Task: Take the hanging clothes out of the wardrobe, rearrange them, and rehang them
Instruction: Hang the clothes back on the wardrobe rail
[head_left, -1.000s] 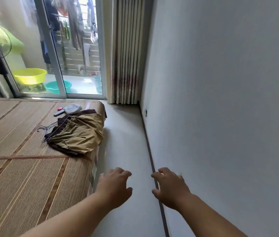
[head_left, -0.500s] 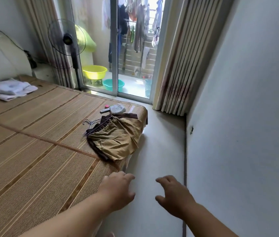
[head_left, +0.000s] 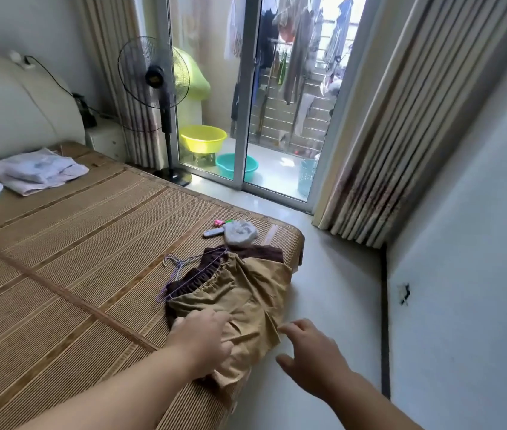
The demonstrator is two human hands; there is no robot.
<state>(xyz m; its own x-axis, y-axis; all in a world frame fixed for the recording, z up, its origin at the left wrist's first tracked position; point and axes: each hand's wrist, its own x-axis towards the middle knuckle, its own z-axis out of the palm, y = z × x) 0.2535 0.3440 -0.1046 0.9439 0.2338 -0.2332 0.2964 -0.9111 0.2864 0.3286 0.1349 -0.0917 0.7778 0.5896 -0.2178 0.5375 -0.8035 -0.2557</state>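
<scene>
Laid flat for sorting, I'd guess, the tan shorts (head_left: 246,301) sit atop a brown garment (head_left: 264,252) and hangers (head_left: 174,262) at the corner of the bed (head_left: 90,243), the left hand (head_left: 202,339) resting on them, its grip hidden, the right hand (head_left: 311,356) alongside, fingers spread and empty.

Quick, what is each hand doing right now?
Left hand: on the tan shorts; whether it grips cannot be told.
Right hand: open, holding nothing.

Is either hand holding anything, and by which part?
Unclear: left hand lies on the tan shorts near their hem, grip not visible; right hand empty.
</scene>
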